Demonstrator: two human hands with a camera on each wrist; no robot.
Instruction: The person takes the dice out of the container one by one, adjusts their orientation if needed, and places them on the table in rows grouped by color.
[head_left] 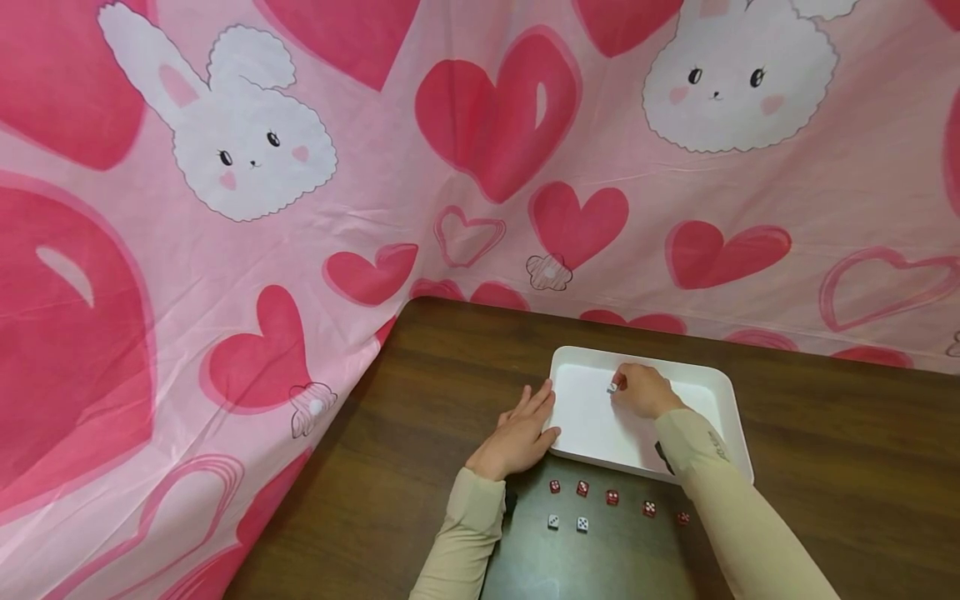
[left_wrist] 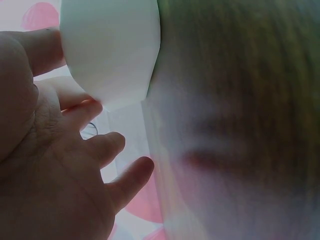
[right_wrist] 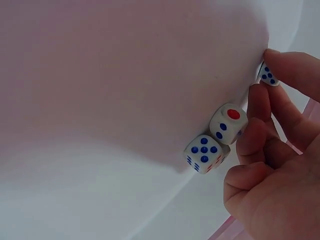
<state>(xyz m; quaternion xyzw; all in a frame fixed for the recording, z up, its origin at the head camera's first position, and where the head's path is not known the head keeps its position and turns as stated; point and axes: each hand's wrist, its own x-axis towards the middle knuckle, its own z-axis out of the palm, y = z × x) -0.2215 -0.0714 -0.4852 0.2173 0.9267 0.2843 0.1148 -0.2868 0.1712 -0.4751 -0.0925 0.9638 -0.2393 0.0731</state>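
Note:
A white tray (head_left: 588, 421) lies on the brown table. My right hand (head_left: 618, 387) is inside it and pinches a white die (head_left: 612, 387) between thumb and fingertip. The right wrist view shows that pinched die (right_wrist: 269, 75) with blue pips. Two more white dice (right_wrist: 228, 120) (right_wrist: 204, 152) lie on the tray floor beside the curled fingers (right_wrist: 260, 145). My left hand (head_left: 534, 412) rests flat on the table with straight fingers against the tray's left rim. In the left wrist view the palm (left_wrist: 55, 175) is spread below the tray corner (left_wrist: 115, 50).
In front of the tray a row of several red dice (head_left: 612, 497) sits on the table, with two white dice (head_left: 552, 522) (head_left: 582, 523) nearer to me. A pink cloth with hearts and bunnies (head_left: 255, 142) hangs behind and left of the table.

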